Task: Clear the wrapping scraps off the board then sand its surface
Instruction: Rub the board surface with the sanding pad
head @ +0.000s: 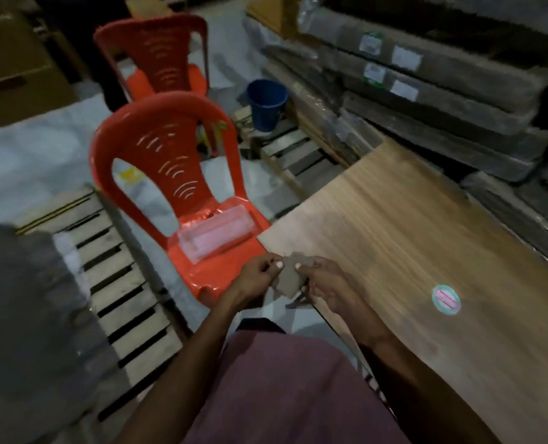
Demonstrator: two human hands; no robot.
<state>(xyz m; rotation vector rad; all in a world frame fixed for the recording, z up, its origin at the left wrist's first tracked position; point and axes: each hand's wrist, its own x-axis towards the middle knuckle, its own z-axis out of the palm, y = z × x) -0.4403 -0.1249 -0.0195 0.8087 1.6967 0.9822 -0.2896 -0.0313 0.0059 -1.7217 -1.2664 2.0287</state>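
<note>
A: What have the hands got?

B: Both pinch one small brownish sheet (289, 278) between them, left hand (256, 277) on its left edge, right hand (325, 285) on its right, thumbs on top. It could be sandpaper or a wrapping scrap; the blur won't let me say.

A: And the board?

B: The board (426, 251) lies to the right of the hands, its near corner just beside them. Its long axis runs from bottom right up toward the wrapped stacks (426, 75) at the back. The right hand is nearer and partly over its edge.

A: Any scraps left on it?

B: None I can make out, only a round sticker (446, 299), pink and teal, print unreadable. The white labels (405, 56) on the stacks are unreadable too.

A: Anything else close?

B: A red chair (170, 174) with a clear plastic tray (216, 233) on its seat, left of the board.
</note>
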